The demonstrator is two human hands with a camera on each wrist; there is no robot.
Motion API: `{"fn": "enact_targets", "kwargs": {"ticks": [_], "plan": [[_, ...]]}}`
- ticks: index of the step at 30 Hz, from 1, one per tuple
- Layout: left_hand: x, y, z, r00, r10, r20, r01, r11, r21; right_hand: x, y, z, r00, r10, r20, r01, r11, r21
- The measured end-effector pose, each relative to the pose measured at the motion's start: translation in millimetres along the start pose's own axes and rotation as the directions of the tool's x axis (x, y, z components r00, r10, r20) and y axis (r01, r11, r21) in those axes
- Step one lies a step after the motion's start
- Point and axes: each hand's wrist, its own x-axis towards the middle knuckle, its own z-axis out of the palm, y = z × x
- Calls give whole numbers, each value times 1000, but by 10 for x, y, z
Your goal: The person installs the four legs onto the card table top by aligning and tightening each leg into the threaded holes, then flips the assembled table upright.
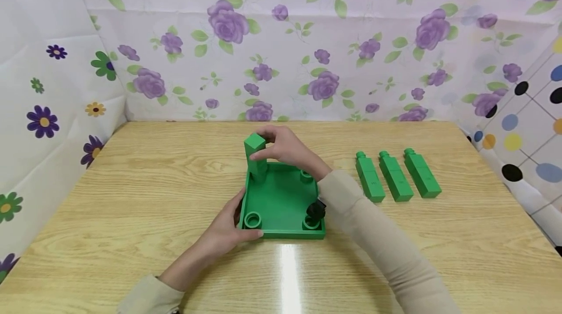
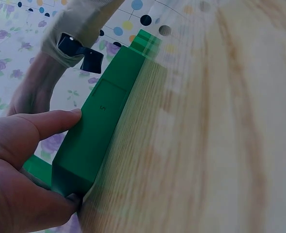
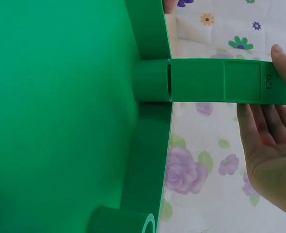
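Head view: grips a green post [image 1: 254,155] with the right hand [image 1: 283,149], thumb and fingers set on opposite faces, narrowed to the width of the post. Holds it upright at the far-left corner of a green tray [image 1: 283,202] resting on a wooden table [image 1: 153,236]. In the right wrist view, presents the number 120 close to the thumb and meets the round corner socket [image 3: 152,80] end-on, in line with it. Cannot tell the depth of the joint.

Holds the tray at its near-left corner with the left hand [image 1: 221,231], thumb along the near wall, fingers around the left wall, just outside the near-left socket [image 1: 252,221]. At the right cuff, carries a black wrist device [image 1: 316,210], partly covering the near-right socket [image 1: 311,225] from above.

Has three more green posts [image 1: 396,178] lying side by side on the table, well apart from the tray to the right, knobbed ends toward the floral cloth [image 1: 272,55] at the back.
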Motion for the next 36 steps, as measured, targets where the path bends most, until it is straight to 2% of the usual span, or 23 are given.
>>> {"fn": "enact_targets", "kwargs": {"ticks": [8,16,20,25,31,33,36], "plan": [[-2,-9,5,1000,-12,-8,12,1000,6,4,-58,106,992,26,-127,-45,988,-150],[5,-31,-7,1000,-21,-7,21,1000,12,-27,-90,250,967,33,-253,-85,976,-198],[7,-35,-8,1000,-4,0,4,1000,14,-46,-117,289,957,42,-288,-107,971,-214],[2,-39,-16,1000,13,4,-13,1000,10,-38,-170,283,959,82,-270,-143,966,-215],[3,-31,-5,1000,6,5,-6,1000,22,-18,-214,257,961,173,-216,-213,961,-174],[4,-28,1,1000,-5,-1,5,1000,28,-20,-226,230,962,198,-187,-227,962,-151],[2,-24,8,1000,-19,-13,20,999,31,-28,-225,150,976,194,-103,-202,976,-79]]}}
